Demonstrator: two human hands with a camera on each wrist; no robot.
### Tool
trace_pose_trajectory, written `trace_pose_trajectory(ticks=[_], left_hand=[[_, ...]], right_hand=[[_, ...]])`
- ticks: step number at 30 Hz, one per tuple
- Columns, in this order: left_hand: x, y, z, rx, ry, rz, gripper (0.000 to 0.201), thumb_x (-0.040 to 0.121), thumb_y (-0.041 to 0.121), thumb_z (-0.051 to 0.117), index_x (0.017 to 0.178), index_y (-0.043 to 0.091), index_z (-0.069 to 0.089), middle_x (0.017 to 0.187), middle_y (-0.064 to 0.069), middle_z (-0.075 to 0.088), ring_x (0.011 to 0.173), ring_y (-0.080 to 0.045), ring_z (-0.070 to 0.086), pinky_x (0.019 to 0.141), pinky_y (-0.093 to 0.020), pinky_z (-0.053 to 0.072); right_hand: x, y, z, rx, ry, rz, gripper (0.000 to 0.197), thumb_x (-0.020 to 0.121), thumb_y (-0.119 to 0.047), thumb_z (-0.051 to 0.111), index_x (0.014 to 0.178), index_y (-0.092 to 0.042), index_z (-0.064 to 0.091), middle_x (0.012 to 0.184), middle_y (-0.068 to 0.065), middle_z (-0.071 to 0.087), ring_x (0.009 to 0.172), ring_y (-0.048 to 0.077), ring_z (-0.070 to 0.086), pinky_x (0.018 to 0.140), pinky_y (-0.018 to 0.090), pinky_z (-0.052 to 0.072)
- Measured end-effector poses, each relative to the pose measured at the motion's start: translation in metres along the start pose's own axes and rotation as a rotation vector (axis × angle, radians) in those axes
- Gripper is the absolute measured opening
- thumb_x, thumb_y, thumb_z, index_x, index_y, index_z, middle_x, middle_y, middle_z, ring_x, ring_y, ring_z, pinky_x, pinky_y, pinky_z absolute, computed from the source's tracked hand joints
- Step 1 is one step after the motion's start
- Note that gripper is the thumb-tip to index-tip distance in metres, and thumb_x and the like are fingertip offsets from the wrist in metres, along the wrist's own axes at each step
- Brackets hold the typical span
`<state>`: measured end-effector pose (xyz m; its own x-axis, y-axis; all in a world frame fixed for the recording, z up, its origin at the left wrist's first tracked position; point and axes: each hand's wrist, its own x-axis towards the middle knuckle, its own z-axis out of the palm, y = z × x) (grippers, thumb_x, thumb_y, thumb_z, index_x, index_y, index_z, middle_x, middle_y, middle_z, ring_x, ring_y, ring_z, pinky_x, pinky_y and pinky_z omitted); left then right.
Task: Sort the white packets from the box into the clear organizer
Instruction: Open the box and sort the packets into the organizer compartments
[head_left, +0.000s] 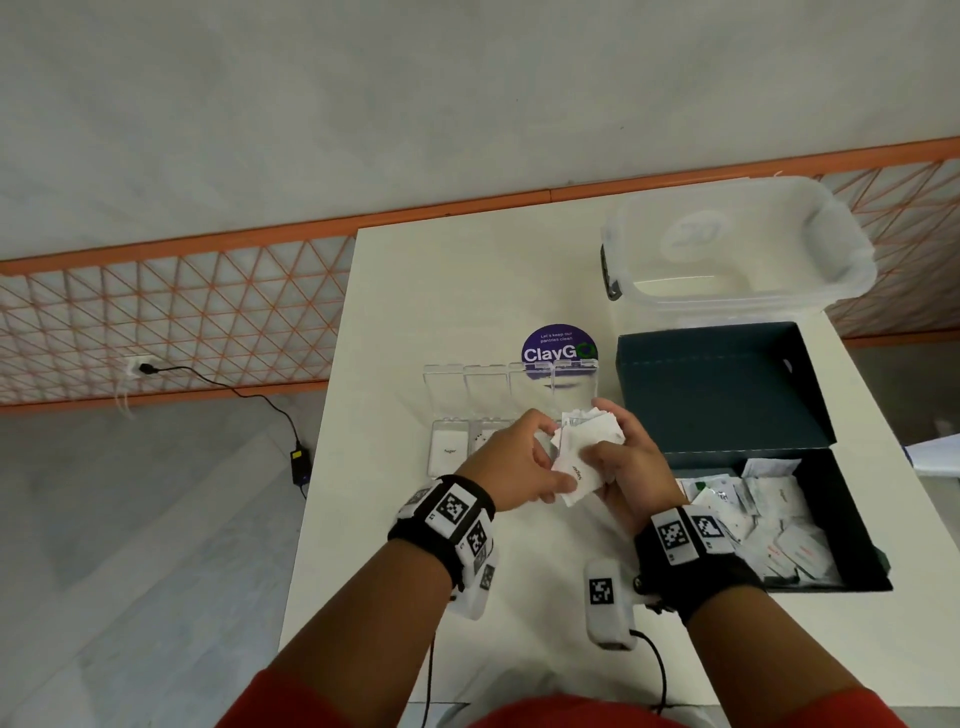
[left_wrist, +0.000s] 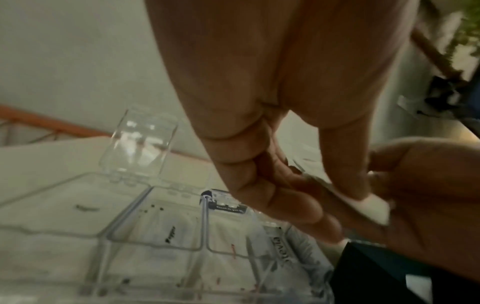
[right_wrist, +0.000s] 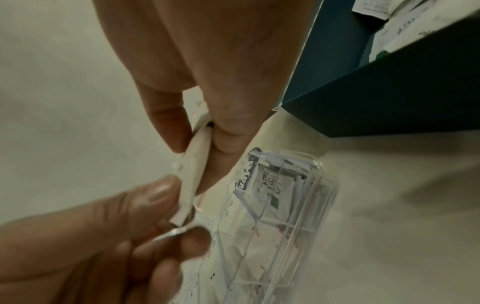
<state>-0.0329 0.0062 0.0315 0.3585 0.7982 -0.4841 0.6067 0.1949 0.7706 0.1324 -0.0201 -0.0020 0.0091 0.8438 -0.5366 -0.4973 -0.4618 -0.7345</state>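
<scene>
Above the table, between the organizer and the box, both hands hold a small stack of white packets (head_left: 584, 449). My right hand (head_left: 610, 441) pinches the stack (right_wrist: 194, 164) between thumb and fingers. My left hand (head_left: 553, 460) pinches the stack's near end (left_wrist: 371, 205), thumb on a packet marked "Sugar". The clear organizer (head_left: 449, 441) lies just left of and below the hands, its lids standing open. Packets lie in its compartments (left_wrist: 155, 226), one printed green (right_wrist: 275, 191). The dark teal box (head_left: 852, 525) to the right holds many loose white packets (head_left: 769, 519).
A large clear plastic tub (head_left: 737, 249) stands at the table's back right, behind the box's raised lid (head_left: 717, 384). A purple round ClayGo sticker (head_left: 560, 349) lies behind the organizer. Left of the table edge, a power adapter (head_left: 300, 465) and cable lie on the floor.
</scene>
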Motion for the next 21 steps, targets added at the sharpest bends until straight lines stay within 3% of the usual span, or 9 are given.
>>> trace_pose_trajectory(ticks=[2,6,9,12,16,21], left_hand=[[-0.001,-0.001,-0.003,-0.081,0.050,0.005,0.053,0.073,0.021,0.081,0.112,0.031,0.046,0.081,0.004,0.067,0.062,-0.012,0.068,0.068,-0.032,0.057],[-0.001,-0.001,-0.019,-0.233,0.213,0.027,0.044,0.072,0.009,0.079,0.100,0.031,0.053,0.085,0.002,0.067,0.064,-0.012,0.063,0.063,-0.031,0.053],[-0.001,-0.003,-0.024,-0.209,0.280,0.091,0.033,0.074,0.008,0.077,0.093,0.027,0.059,0.091,0.006,0.070,0.075,-0.016,0.067,0.069,-0.030,0.055],[-0.003,-0.006,-0.027,-0.188,0.290,0.082,0.022,0.074,0.013,0.079,0.085,0.025,0.064,0.094,0.007,0.070,0.079,-0.019,0.069,0.076,-0.034,0.057],[-0.007,-0.013,-0.033,-0.233,0.285,0.045,0.024,0.071,0.008,0.080,0.082,0.026,0.067,0.088,-0.001,0.072,0.078,-0.016,0.069,0.077,-0.036,0.059],[-0.014,-0.022,-0.051,-0.267,0.369,0.046,0.026,0.072,0.002,0.079,0.080,0.024,0.069,0.081,0.000,0.071,0.071,-0.013,0.067,0.074,-0.032,0.058]], right_hand=[[0.000,0.000,0.002,0.024,-0.006,-0.013,0.057,0.083,0.017,0.047,0.116,-0.026,0.063,0.114,0.017,0.064,0.092,0.035,0.068,0.064,0.044,0.058],[-0.005,0.001,0.001,0.019,-0.053,0.014,0.056,0.080,0.023,0.052,0.114,-0.020,0.064,0.113,0.016,0.065,0.085,0.030,0.073,0.062,0.041,0.060],[-0.008,0.004,0.005,-0.035,-0.109,0.039,0.058,0.077,0.027,0.056,0.112,-0.018,0.064,0.110,0.013,0.066,0.083,0.027,0.074,0.061,0.038,0.059],[-0.008,0.006,0.010,-0.046,-0.117,0.018,0.059,0.076,0.027,0.057,0.115,-0.017,0.062,0.113,0.013,0.066,0.088,0.029,0.073,0.066,0.042,0.061],[-0.005,0.009,0.013,-0.034,-0.109,0.000,0.059,0.076,0.026,0.058,0.114,-0.018,0.062,0.112,0.013,0.066,0.092,0.032,0.071,0.076,0.049,0.061],[-0.002,0.015,0.018,-0.021,-0.130,0.032,0.060,0.076,0.027,0.058,0.116,-0.018,0.063,0.119,0.015,0.065,0.100,0.035,0.069,0.072,0.045,0.060]])
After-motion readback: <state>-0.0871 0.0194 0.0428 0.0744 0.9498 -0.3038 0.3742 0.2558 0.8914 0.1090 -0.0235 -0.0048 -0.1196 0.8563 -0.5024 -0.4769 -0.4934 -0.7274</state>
